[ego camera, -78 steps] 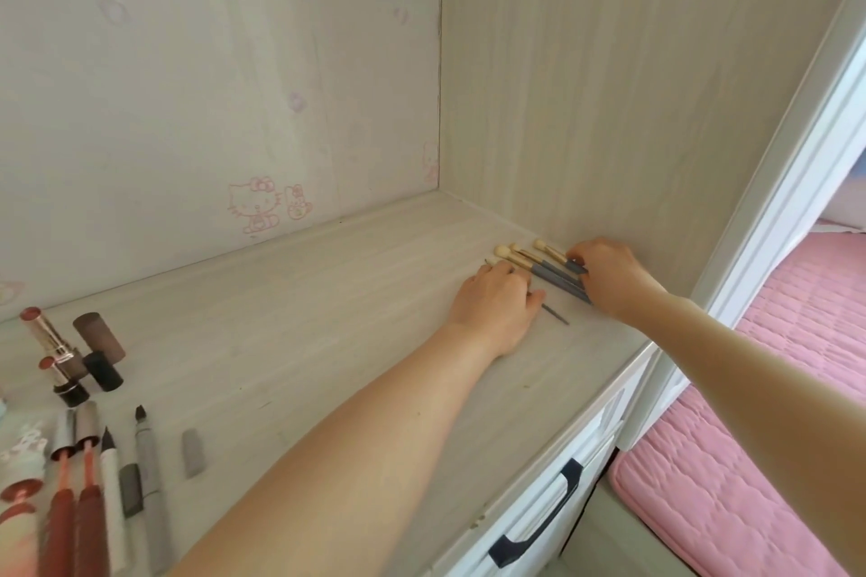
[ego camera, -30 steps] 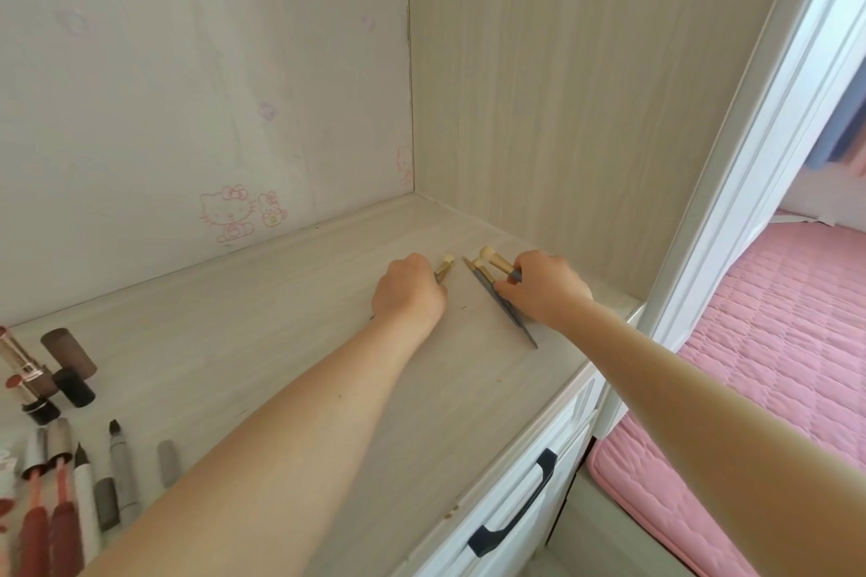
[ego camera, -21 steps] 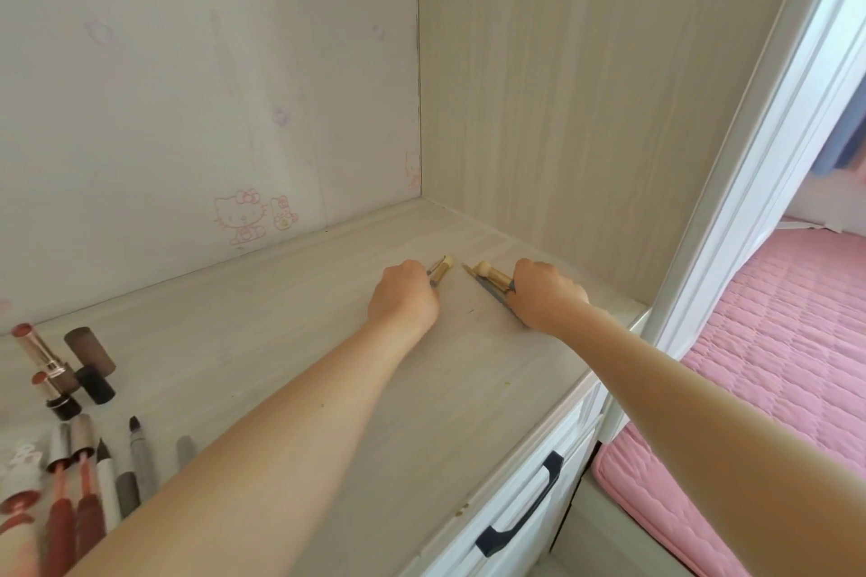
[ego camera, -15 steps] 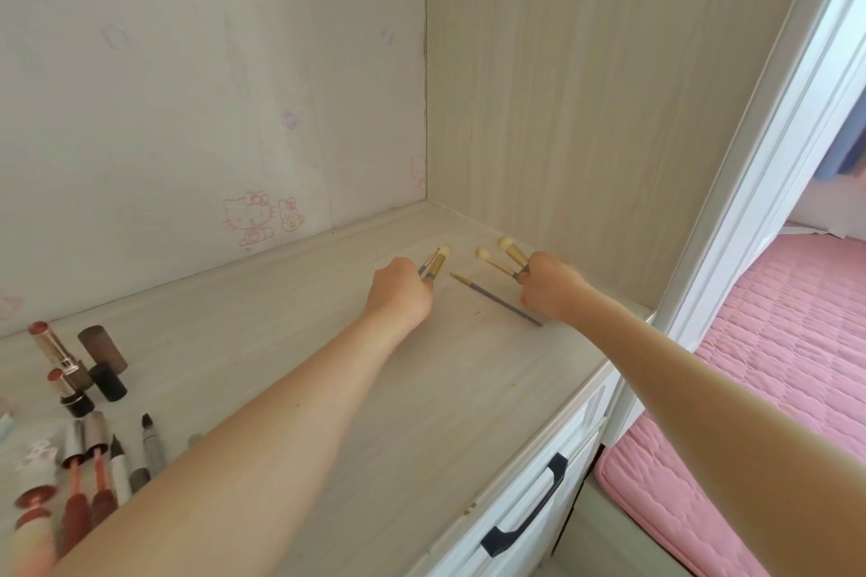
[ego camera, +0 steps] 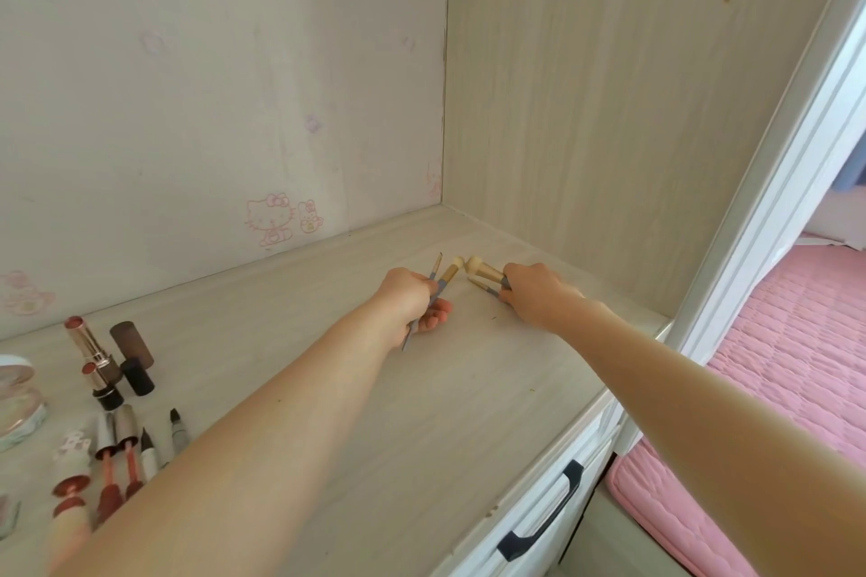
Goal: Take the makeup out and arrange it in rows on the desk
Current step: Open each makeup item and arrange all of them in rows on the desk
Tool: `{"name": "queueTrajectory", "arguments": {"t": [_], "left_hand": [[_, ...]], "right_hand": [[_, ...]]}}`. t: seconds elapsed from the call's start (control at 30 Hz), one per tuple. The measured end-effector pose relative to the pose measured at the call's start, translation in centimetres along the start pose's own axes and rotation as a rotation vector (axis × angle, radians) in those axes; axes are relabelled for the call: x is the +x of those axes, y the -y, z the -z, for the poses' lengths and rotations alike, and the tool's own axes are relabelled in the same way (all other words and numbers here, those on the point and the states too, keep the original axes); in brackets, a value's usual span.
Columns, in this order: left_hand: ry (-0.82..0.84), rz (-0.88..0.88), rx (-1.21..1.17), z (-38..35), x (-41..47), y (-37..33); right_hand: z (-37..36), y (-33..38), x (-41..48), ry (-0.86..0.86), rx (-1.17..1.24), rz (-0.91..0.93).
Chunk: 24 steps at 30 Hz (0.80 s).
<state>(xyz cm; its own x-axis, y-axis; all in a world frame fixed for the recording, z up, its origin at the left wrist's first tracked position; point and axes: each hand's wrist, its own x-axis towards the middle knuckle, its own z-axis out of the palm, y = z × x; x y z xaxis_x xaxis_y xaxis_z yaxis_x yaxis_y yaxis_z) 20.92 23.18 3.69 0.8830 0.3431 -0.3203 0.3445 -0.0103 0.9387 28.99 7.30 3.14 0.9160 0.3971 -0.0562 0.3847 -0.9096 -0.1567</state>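
My left hand grips two thin makeup brushes with grey handles and gold ferrules, their tips pointing up and away from me. Close to its right, my right hand holds several more brushes with pale round tips, angled toward the left hand's pair. Both hands hover just over the pale wooden desk near its back right corner. The handles are mostly hidden inside my fists.
At the desk's left lie open lipsticks with their caps, lip glosses, liner pens and a round compact. A wooden side panel stands right of my hands. A drawer handle and a pink mattress lie lower right.
The brushes lay together on the desk by the side panel. Both hands gathered them, split them into two bunches and lifted them, including the last thin brush left on the desk.
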Motion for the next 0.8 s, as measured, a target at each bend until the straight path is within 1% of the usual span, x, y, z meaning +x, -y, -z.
{"name": "queueTrajectory", "arguments": {"t": [0.17, 0.3, 0.4, 0.47, 0.63, 0.8], "left_hand": [[0.048, 0.034, -0.123, 0.6, 0.1, 0.5], [0.048, 0.03, -0.115, 1.1, -0.1, 0.8], [0.024, 0.012, -0.072, 1.5, -0.4, 0.7], [0.011, -0.006, -0.056, 1.9, -0.6, 0.6], [0.006, -0.061, -0.024, 3.3, -2.2, 0.4], [0.003, -0.091, -0.055, 5.0, -5.0, 0.3]], "right_hand": [[0.1, 0.3, 0.2, -0.021, -0.1, 0.003], [-0.3, 0.4, 0.1, 0.004, -0.118, 0.003], [-0.2, 0.2, 0.0, -0.01, -0.065, -0.015], [0.2, 0.2, -0.2, -0.024, 0.023, -0.008], [1.5, 1.2, -1.9, -0.039, 0.341, 0.073], [2.3, 3.0, -6.0, 0.048, 0.814, 0.09]]}}
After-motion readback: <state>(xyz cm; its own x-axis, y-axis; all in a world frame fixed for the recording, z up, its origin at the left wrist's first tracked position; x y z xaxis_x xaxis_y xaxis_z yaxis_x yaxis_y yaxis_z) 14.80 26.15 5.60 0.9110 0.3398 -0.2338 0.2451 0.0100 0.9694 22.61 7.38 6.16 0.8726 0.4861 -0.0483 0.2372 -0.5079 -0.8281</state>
